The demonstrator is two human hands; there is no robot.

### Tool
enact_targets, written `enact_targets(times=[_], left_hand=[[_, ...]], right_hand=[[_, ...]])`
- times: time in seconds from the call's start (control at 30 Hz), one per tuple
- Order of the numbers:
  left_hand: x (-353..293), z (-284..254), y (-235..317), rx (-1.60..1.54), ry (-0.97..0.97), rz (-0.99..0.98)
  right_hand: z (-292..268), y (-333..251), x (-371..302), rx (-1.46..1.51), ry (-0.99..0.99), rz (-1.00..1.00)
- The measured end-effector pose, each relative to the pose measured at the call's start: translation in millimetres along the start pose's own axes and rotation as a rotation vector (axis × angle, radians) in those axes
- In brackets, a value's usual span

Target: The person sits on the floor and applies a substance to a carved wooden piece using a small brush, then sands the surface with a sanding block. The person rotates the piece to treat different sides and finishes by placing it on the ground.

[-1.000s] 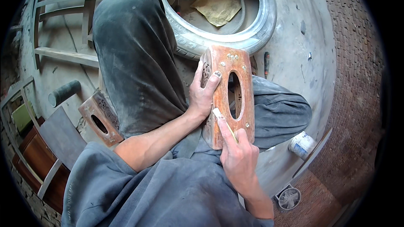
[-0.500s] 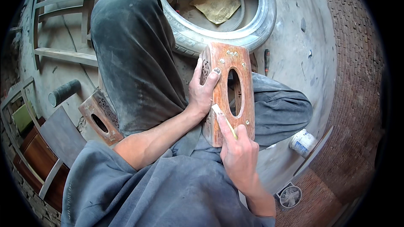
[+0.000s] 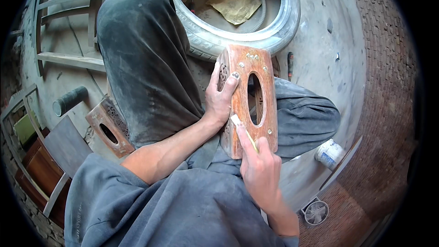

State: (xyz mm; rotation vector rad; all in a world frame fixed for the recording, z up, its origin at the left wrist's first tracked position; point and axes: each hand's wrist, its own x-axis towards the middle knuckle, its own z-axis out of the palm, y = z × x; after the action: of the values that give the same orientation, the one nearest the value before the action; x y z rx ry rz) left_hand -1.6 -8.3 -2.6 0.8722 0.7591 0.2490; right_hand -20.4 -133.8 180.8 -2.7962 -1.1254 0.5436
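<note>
Well, left hand (image 3: 219, 99) clasps the wooden box (image 3: 240, 103), right hand (image 3: 260, 167) over it.

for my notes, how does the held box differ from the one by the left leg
The held box is in the left hand; no hand touches the other box. The held box looks redder, the other box duller. The held box points nearly straight ahead; the other box slants. Both show an oval opening and carved side.

Tire (image 3: 289, 18) blocks beyond the box (image 3: 240, 98), raised left knee (image 3: 137, 16) leftward; room over right knee (image 3: 315, 116).
</note>
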Motion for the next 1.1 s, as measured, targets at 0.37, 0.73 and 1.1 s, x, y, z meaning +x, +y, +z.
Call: enact_targets(times=[0.37,0.73,1.1], left_hand=[[1,-1,-2,-0.013,-0.007,-0.009],[1,2,-2,-0.037,0.018,-0.015],[2,-3,-4,0.008,0.012,-0.01]], right_hand=[[5,4,-2,0.034,0.037,0.028],[5,9,1,0.032,0.056,0.015],[2,7,10,0.03,0.035,0.006]])
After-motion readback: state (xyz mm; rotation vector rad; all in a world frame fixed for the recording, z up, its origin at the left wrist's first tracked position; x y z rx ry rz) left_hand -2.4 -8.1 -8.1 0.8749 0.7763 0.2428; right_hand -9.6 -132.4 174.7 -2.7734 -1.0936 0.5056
